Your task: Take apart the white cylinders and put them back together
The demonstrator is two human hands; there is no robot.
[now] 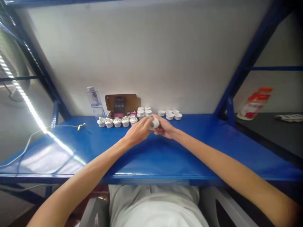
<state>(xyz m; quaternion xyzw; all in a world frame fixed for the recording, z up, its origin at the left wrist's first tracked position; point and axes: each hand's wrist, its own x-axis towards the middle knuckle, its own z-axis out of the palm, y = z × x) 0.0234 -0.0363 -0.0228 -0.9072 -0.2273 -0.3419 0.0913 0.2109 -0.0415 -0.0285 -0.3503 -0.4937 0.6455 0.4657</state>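
Observation:
My left hand and my right hand meet above the blue table. Between them is a small white round piece, tilted, with the fingers of both hands closed around it. Its finer details are blurred. To the left of the hands runs a row of several white round pieces with dotted tops. Right behind the hands stand several stacked white round pieces. A little to the right are several white cups, seemingly open at the top.
An open cardboard box with a dark phone-like device leaning in it stands by the wall. Beside it is a clear water bottle. A white cable crosses the left side. A red-and-white bottle stands on the dark surface at right.

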